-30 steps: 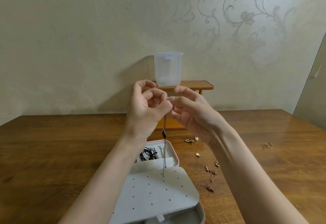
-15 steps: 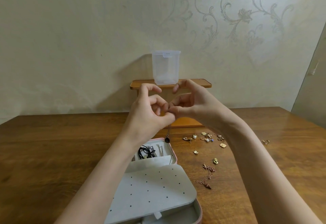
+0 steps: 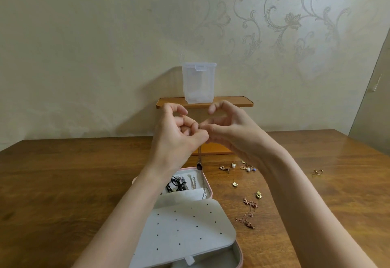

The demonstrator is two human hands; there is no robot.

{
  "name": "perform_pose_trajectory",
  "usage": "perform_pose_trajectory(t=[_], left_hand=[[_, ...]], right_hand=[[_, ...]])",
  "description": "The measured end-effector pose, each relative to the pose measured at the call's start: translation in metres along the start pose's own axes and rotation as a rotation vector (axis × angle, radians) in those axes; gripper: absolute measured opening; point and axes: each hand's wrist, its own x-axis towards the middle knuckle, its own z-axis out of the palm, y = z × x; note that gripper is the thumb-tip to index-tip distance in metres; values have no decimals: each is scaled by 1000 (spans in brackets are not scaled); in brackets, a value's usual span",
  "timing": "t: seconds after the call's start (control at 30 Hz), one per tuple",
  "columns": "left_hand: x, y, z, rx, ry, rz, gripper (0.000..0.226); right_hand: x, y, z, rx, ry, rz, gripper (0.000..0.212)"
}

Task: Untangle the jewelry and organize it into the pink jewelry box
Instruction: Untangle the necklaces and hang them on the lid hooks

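My left hand [image 3: 179,136] and my right hand [image 3: 230,130] meet fingertip to fingertip above the table, both pinching the top of a thin silver necklace [image 3: 199,155]. Its chain hangs straight down, and its dark pendant [image 3: 199,166] dangles just over the far rim of the open pink jewelry box [image 3: 207,185]. The box's far compartment holds black hair ties [image 3: 174,184] and some silver pieces. A grey perforated flap [image 3: 190,225] covers the box's near part.
Several loose gold earrings [image 3: 234,167] lie on the wooden table [image 3: 63,183] right of the box, with a tangled rose-gold chain [image 3: 248,212] nearer and a gold piece [image 3: 317,171] far right. A clear plastic container [image 3: 199,83] stands on a small wooden shelf [image 3: 232,101] by the wall.
Both hands stay pinched on the necklace and have dropped slightly, so the pendant now hangs lower, near the box rim. The camera has tilted down a little.
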Motion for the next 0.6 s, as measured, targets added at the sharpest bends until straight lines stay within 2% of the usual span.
perform_pose_trajectory(t=[0.23,0.33,0.4,0.6], left_hand=[[-3,1,1,74,115,214,44],[-4,2,0,37,109,252,38],[-3,2,-1,62,103,260,37],[-1,-1,-3,273,49,289,47]], right_hand=[[7,11,11,453,-20,97,28],[8,13,11,529,-60,102,27],[6,10,7,443,-69,66,32],[-1,-7,-1,-123,-39,-114,35]])
